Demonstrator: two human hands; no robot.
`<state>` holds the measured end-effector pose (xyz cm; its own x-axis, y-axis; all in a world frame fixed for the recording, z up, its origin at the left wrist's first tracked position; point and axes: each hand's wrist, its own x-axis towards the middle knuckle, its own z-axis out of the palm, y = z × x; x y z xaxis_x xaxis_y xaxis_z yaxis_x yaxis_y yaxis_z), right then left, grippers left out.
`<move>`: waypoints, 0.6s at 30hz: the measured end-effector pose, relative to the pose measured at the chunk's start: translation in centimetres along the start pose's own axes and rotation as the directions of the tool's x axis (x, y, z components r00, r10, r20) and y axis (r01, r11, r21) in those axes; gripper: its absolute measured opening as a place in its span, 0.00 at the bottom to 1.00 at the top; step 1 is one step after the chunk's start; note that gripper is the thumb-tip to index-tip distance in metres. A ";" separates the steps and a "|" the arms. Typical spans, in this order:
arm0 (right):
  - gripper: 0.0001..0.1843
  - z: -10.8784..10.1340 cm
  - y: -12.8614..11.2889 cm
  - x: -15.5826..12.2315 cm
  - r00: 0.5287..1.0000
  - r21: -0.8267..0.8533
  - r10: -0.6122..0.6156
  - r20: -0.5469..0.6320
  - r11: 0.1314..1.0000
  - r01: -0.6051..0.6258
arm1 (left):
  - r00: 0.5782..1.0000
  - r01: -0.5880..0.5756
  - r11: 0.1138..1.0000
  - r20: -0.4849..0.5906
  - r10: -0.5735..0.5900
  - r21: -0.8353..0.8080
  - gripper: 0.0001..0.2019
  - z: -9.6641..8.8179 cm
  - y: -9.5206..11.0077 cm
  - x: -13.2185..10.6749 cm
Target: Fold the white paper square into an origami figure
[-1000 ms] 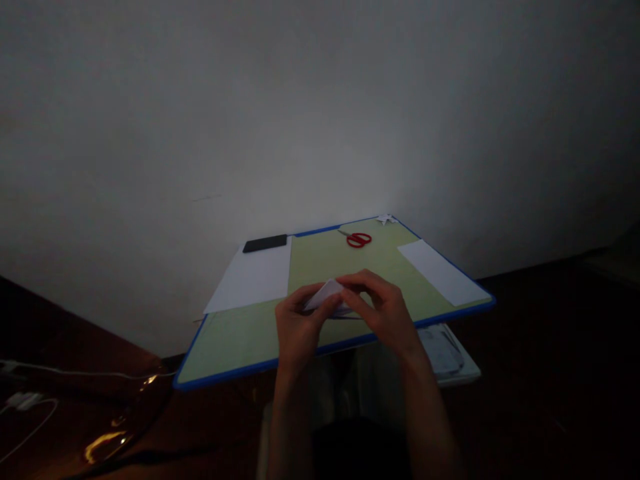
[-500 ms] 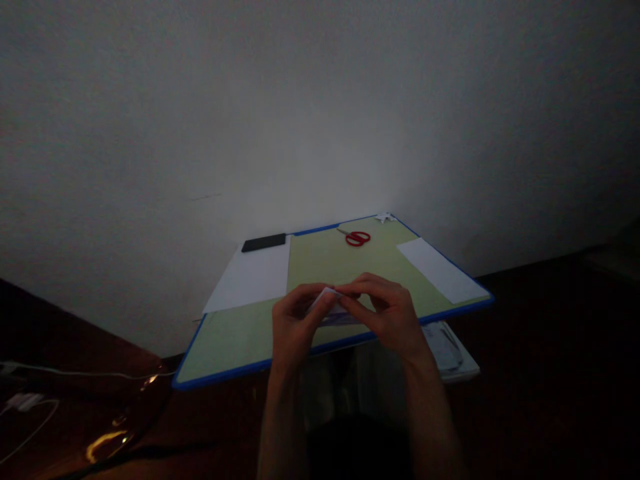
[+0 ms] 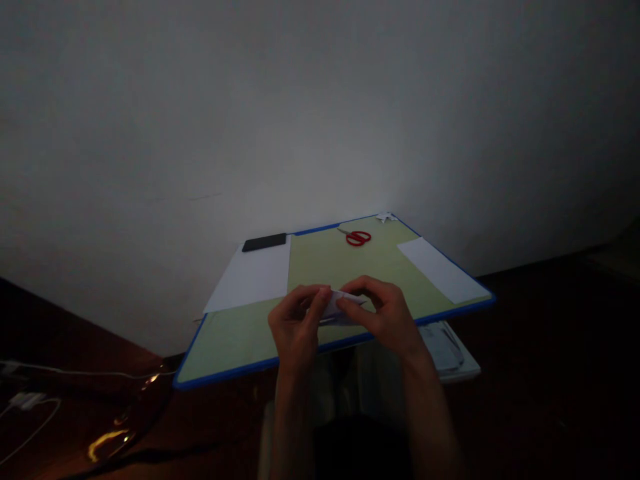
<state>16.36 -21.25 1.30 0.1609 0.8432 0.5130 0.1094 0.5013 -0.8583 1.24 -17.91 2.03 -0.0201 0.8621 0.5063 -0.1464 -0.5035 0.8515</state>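
Note:
A small folded piece of white paper (image 3: pixel 332 307) is held between both hands, above the near edge of the table. My left hand (image 3: pixel 299 323) pinches its left end, thumb on the near face and fingers curled behind. My right hand (image 3: pixel 383 313) grips the right part of the paper between thumb and index finger. Part of the paper is hidden by the fingers, so its full shape cannot be made out. Beyond the hands, red-handled scissors (image 3: pixel 358 238) lie on the table.
The pale green tabletop (image 3: pixel 235 343) has a blue rim and stands against a grey wall. White sheets (image 3: pixel 255 277) lie at left, with a dark flat device (image 3: pixel 264 243) on them. Another white sheet (image 3: pixel 445 270) lies at right, and paper scraps (image 3: pixel 385 217) at the far corner.
Both hands have shifted slightly, and the thumbs have moved apart along the paper. The paper has turned, showing more of its face and a point toward the right.

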 end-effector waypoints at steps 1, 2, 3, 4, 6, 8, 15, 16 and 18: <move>0.03 -0.1 0.0 0.0 1.000 0.005 0.011 -0.001 1.000 -0.011 | 1.000 0.006 1.000 0.009 -0.006 0.003 0.07 0.0 0.0 0.0; 0.04 -0.1 0.1 -0.1 1.000 0.014 0.023 -0.001 1.000 -0.023 | 1.000 0.012 1.000 0.016 -0.012 0.006 0.07 0.0 0.0 -0.1; 0.05 -0.2 0.1 -0.1 0.999 0.030 0.039 0.001 0.999 -0.039 | 1.000 0.016 1.000 0.017 -0.016 0.009 0.07 0.0 0.0 -0.1; 0.05 -0.3 0.0 -0.2 0.998 0.049 0.060 0.012 0.997 -0.061 | 1.000 0.018 1.000 0.015 -0.018 0.012 0.07 0.0 -0.1 -0.1; 0.06 -0.5 0.0 -0.2 0.993 0.082 0.105 0.047 0.991 -0.109 | 1.000 0.010 1.000 0.013 -0.010 0.023 0.07 0.1 -0.2 -0.2; 0.07 -0.7 -0.1 -0.2 0.990 0.088 0.127 0.066 0.987 -0.133 | 1.000 -0.002 0.999 0.021 0.001 0.041 0.07 0.2 -0.3 -0.2; 0.08 -1.0 -0.1 0.1 0.999 -0.151 -0.049 0.004 0.987 0.049 | 0.996 0.055 0.996 0.060 -0.059 0.068 0.08 0.3 -0.5 0.0; 0.08 -1.1 -0.1 0.1 0.998 -0.168 -0.063 -0.004 0.984 0.062 | 0.992 0.086 0.994 0.084 -0.091 0.062 0.08 0.3 -0.4 0.0; 0.08 -1.2 -0.1 0.1 0.997 -0.172 -0.069 -0.027 0.983 0.063 | 0.976 0.153 0.987 0.148 -0.160 0.058 0.10 0.3 -0.1 0.1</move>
<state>17.50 -21.44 1.41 0.1796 0.8009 0.5712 0.2865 0.5129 -0.8092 1.53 -17.85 2.06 0.1506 0.9133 0.3783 -0.0900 -0.3685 0.9253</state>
